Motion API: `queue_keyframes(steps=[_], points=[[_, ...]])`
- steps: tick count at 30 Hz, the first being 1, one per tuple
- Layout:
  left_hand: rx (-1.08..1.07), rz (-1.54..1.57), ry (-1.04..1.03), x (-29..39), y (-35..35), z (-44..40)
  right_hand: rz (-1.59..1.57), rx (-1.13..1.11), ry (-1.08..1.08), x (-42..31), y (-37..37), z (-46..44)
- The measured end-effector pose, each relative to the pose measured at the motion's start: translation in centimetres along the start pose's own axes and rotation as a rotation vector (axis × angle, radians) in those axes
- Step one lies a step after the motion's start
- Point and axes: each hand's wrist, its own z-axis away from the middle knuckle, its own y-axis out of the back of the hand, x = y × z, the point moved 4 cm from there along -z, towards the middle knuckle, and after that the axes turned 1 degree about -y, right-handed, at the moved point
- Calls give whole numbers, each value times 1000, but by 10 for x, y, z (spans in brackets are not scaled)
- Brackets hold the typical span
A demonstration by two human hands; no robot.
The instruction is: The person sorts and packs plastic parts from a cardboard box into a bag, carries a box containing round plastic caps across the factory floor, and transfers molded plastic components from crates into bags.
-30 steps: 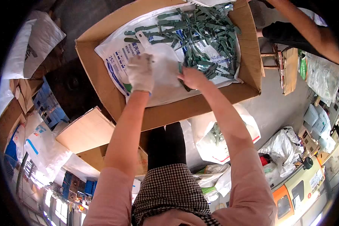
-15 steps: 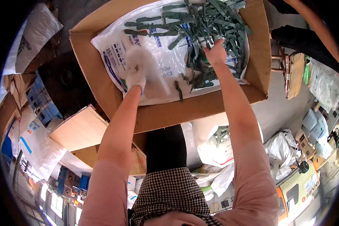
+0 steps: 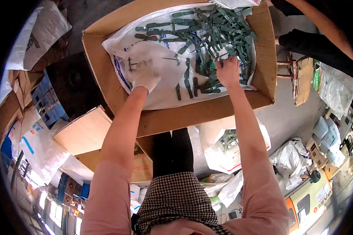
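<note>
Inside a cardboard box (image 3: 172, 122) lined with a printed white plastic bag (image 3: 166, 98) lies a heap of dark green plastic parts (image 3: 227, 29), long and narrow. My right hand (image 3: 228, 73) is at the heap's near edge, fingers drawn together among the parts; what they grip is hidden. My left hand (image 3: 146, 78), in a white glove, is over the bag's left side, its fingers smeared by motion. Blurred thin shapes show just beyond the glove, too unclear to name. Between my hands, several green parts (image 3: 187, 78) lie apart from the heap.
Below the box stands a white sack (image 3: 219, 154) with similar parts inside. A cardboard flap (image 3: 84, 133) sticks out at the left. Another person's arm (image 3: 325, 27) shows at upper right, near a wooden stool (image 3: 287, 68). A yellow-and-white machine (image 3: 308, 199) stands at lower right.
My right hand has moved slightly down and toward me. The left stays over the bag's left side, still blurred. More loose parts now lie between my hands; the view has shifted a little.
</note>
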Motion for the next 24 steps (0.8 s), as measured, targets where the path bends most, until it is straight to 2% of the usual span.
queue_keyframes(steps=[2,3,5,6,8,9,11,12,14,16,17,19,20,22,23,24], points=[[-127,-731,-181,2,3,15,124,-171,-52,-24,31,12],[-125,-733,-182,-6,4,14,123,-169,-53,-21,30,16],[6,-560,-449,-12,1,15,126,-89,28,-13,22,29],[3,-566,-453,-13,-2,15,123,-88,21,-8,15,34],[135,-16,-533,-3,4,18,-125,-203,49,0,4,40],[133,-14,-543,8,9,19,-120,-196,43,-3,12,44],[147,-160,-210,28,31,19,209,-111,102,-25,36,57],[146,-159,-223,46,37,25,422,-42,210,-35,46,61],[584,-56,-688,101,57,64,448,-48,255,-44,57,65],[628,-227,-1018,165,67,105,463,18,406,-58,67,69],[632,-230,-1019,183,70,112,461,21,407,-63,71,72],[133,-573,-765,202,54,106,470,24,470,-73,79,75],[138,-574,-770,211,53,102,441,70,526,-78,88,77],[-457,-299,-264,200,31,79,387,115,527,-81,95,82],[-456,-300,-265,194,21,71,329,153,526,-83,98,86],[-463,-309,-591,192,3,67,329,154,526,-81,99,91]])
